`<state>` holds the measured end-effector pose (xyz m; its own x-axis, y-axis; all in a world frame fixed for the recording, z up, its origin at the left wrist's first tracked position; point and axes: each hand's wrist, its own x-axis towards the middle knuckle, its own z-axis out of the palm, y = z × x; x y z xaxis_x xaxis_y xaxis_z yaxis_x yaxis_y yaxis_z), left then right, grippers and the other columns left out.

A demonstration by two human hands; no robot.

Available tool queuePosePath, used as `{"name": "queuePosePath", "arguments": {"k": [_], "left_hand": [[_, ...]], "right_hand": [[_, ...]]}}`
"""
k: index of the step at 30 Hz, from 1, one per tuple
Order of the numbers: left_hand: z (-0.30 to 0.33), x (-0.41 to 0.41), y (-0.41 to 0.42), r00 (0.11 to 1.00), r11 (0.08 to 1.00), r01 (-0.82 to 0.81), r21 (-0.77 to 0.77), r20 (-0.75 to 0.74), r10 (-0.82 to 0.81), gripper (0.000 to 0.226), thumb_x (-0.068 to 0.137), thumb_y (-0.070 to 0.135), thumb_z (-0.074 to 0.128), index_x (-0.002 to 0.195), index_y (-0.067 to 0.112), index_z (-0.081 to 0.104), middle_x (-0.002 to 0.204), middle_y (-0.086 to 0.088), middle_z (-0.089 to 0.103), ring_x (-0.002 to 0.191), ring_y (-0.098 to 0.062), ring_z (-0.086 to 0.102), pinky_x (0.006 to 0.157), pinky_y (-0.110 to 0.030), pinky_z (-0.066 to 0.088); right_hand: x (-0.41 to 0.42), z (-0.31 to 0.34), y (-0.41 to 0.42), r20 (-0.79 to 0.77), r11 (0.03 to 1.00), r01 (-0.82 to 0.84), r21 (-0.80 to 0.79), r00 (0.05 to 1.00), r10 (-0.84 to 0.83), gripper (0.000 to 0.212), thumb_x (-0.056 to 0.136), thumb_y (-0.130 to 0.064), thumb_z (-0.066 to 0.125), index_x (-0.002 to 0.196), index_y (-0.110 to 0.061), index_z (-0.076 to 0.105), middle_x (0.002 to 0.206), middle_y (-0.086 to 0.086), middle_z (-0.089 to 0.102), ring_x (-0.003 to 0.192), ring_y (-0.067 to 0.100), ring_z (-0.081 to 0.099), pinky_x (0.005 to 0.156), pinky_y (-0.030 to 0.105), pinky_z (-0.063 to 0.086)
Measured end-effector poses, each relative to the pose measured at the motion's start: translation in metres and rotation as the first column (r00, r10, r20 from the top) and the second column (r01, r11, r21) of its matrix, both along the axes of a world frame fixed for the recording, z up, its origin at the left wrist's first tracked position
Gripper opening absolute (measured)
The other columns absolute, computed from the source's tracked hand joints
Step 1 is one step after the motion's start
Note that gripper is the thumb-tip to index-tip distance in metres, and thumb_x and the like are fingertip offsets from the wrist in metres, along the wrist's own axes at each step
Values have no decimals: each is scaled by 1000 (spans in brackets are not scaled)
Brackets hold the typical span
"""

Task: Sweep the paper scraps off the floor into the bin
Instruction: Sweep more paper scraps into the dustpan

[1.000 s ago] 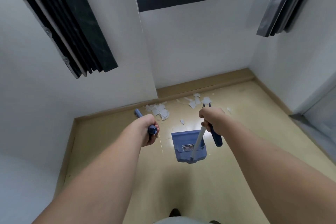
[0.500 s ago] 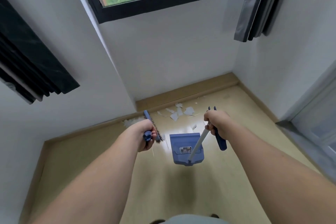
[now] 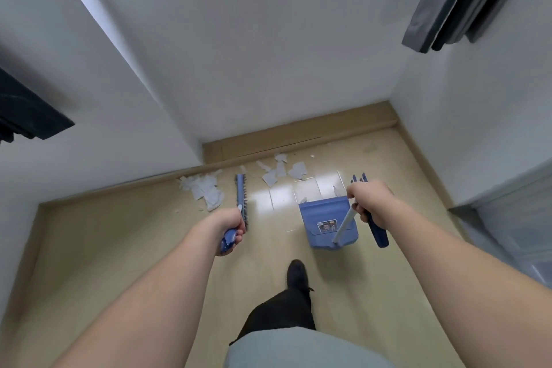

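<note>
- The paper scraps (image 3: pixel 209 188) are left strewn on the floor (image 3: pixel 119 248) along the skirting, unswept.
- The broom (image 3: pixel 240 197) is gripped by the left hand (image 3: pixel 231 228), its head beside the scraps, seemingly ready to sweep.
- The dustpan (image 3: pixel 325 222) is held by its handle in the right hand (image 3: pixel 369 203), apparently to catch them.

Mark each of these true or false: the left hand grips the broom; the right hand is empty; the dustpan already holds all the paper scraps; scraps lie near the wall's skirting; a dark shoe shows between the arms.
1. The left hand grips the blue broom. True.
2. The right hand is empty. False: it grips the handle of the blue dustpan.
3. The dustpan already holds all the paper scraps. False: they lie on the floor, beyond the broom and dustpan.
4. Scraps lie near the skirting. True.
5. A dark shoe shows between the arms. True.
</note>
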<state>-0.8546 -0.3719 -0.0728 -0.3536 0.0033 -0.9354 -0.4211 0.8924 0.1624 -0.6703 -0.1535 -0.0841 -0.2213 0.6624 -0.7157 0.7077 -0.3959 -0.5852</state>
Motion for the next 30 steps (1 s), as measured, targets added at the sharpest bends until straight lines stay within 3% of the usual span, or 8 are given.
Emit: {"name": "queuePosePath", "arguments": {"k": [5, 9, 14, 20, 24, 30], "left_hand": [[-27, -35, 26, 999, 994, 30, -101, 32, -27, 28, 89, 7, 45, 62, 10, 47, 48, 0, 46, 36, -11, 42, 46, -16, 33], [-41, -51, 51, 999, 981, 32, -193, 39, -25, 29, 89, 8, 45, 61, 11, 47, 46, 0, 46, 32, -11, 41, 46, -16, 33], [-79, -54, 95, 997, 960, 69, -272, -2, -73, 32, 93, 11, 35, 63, 9, 45, 39, -1, 44, 42, -11, 40, 46, -15, 30], [-157, -8, 177, 986, 946, 165, -281, 77, -149, 14, 80, 2, 35, 86, 6, 47, 53, -5, 46, 48, -17, 40, 52, -19, 32], [-165, 60, 248, 966, 951, 221, -216, 179, -184, 13, 83, 5, 35, 83, 4, 48, 62, -9, 50, 53, -20, 44, 50, -23, 34], [-158, 102, 321, 942, 932, 316, -179, 179, -285, 11, 87, 3, 34, 81, 3, 43, 68, -10, 48, 57, -21, 44, 53, -23, 34]], "right_hand": [[-4, -11, 58, 96, 983, -182, 7, 979, 181, 5, 79, -7, 50, 75, -5, 48, 60, 11, 49, 48, 20, 36, 44, 23, 29], [3, -35, 98, 154, 953, -303, 12, 942, 298, 4, 76, -9, 49, 77, -7, 47, 64, 13, 51, 48, 20, 36, 45, 24, 29], [4, -67, 143, 173, 916, -400, -35, 900, 400, 7, 76, -12, 51, 77, -7, 47, 64, 15, 50, 52, 24, 38, 46, 29, 30], [35, -100, 212, 169, 903, -425, -63, 887, 429, 2, 76, -10, 49, 77, -8, 49, 64, 15, 52, 51, 22, 40, 46, 28, 32], [61, -109, 252, 166, 920, -383, -84, 905, 392, 5, 79, -9, 49, 82, -6, 53, 64, 16, 53, 48, 22, 38, 45, 28, 34], [82, -119, 294, 173, 931, -353, -95, 915, 364, 2, 77, -12, 49, 76, -10, 49, 63, 11, 50, 49, 21, 37, 45, 26, 31]]}}
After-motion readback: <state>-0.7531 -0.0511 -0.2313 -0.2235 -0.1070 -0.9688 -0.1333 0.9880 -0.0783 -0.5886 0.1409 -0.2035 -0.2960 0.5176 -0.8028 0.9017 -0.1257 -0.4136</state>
